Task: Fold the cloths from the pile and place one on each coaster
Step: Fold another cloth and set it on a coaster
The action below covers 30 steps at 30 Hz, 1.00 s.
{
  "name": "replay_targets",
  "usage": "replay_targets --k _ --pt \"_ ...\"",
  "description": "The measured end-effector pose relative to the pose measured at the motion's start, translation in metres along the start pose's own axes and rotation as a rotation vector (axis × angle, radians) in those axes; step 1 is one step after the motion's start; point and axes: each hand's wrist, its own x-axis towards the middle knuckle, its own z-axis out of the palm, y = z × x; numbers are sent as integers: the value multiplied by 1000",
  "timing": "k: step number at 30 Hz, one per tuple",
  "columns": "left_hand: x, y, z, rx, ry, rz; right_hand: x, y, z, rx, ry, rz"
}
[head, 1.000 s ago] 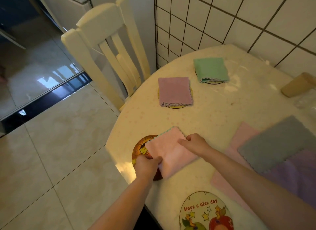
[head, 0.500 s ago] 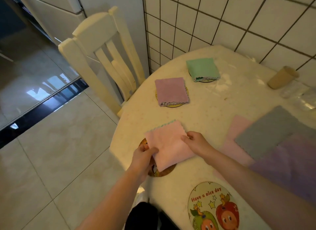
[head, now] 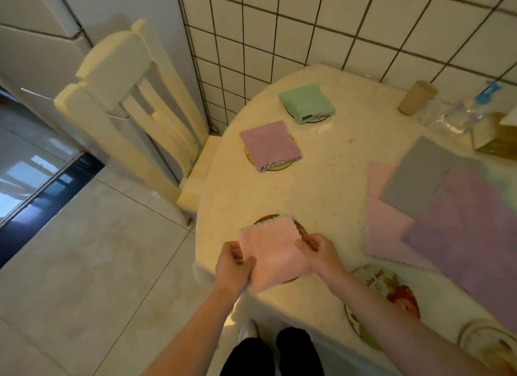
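**Pink cloth held over the near coaster**

Your left hand (head: 233, 266) and right hand (head: 319, 252) both hold the folded pink cloth (head: 270, 252), low in the middle of the frame. The left grip pinches its left edge, thumb on top and fingers curled under. The right grip pinches its right edge, fingers curled round it. The cloth sits over the dark coaster (head: 300, 228) at the table's near edge, and only slivers of that coaster show past its top and right sides. Whether the cloth rests fully on the coaster or is still lifted, you cannot tell from here.

Further up the table (head: 330, 180), a mauve cloth (head: 270, 145) lies folded on a yellow coaster (head: 277, 167). Above and right of it, a green cloth (head: 306, 103) lies folded on another coaster (head: 314, 119).

At the right of the frame is the pile (head: 436, 208) of unfolded cloths: a grey one (head: 419, 180) on top, a pale pink one and a lilac one under it, overlapping.

At lower right, a printed coaster (head: 391, 289) with a cartoon picture lies bare, partly hidden by your right forearm. Another round piece (head: 486, 342) shows at the bottom right corner, too blurred to make out.

A tan cup (head: 416, 97) stands near the tiled wall at upper right. A cream chair (head: 126, 118) stands at the left, against the table.
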Motion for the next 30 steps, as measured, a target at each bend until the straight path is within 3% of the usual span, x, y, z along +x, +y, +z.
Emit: replay_targets --k 6,12,21,27,30 --pt "8 -4 -10 20 -8 30 -11 11 2 26 10 11" --pt "16 0 -5 28 -45 84 -9 11 -3 29 161 -82" --pt "25 -5 -5 247 98 81 -1 25 -5 -139 184 -68" --pt "21 11 -5 382 144 266 -8 43 -35 -143 227 -58" --pt "21 28 10 458 86 399 -13 54 -61 -150 248 -93"
